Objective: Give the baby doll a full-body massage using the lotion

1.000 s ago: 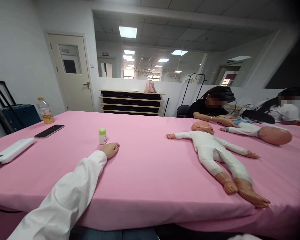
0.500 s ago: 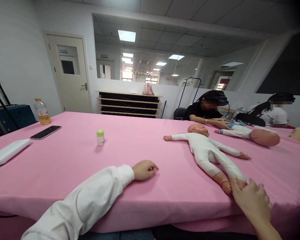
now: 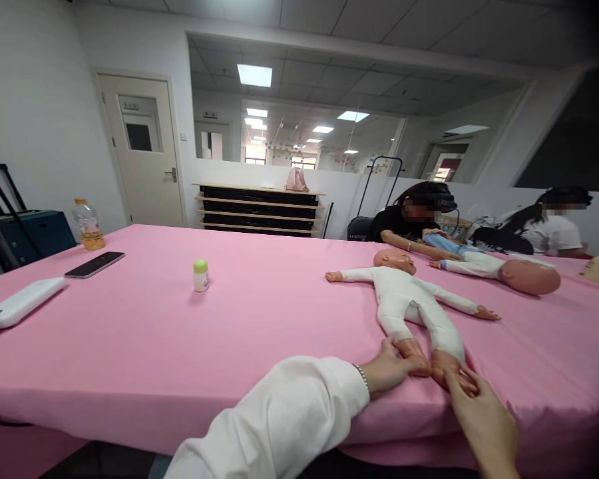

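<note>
We see a long surface [image 3: 130,346] under a pink cloth filling a white office room, with a closed door and a low black shelf unit [image 3: 259,209] against the wall beyond it. Our landmark is the baby doll [image 3: 409,303] in a white suit, lying face up at the near right of the surface. Two dolls show in all: the second doll [image 3: 504,269] lies just behind the first, where two other people sit. Our left hand [image 3: 387,366] is closed on one foot of the baby doll and our right hand [image 3: 479,416] grips the other foot. Far left of the baby doll stand one drink bottle [image 3: 88,225] holding amber liquid, one phone [image 3: 94,264] and one white power bank [image 3: 20,303]; nearer, one small green-capped jar [image 3: 200,275].
</note>
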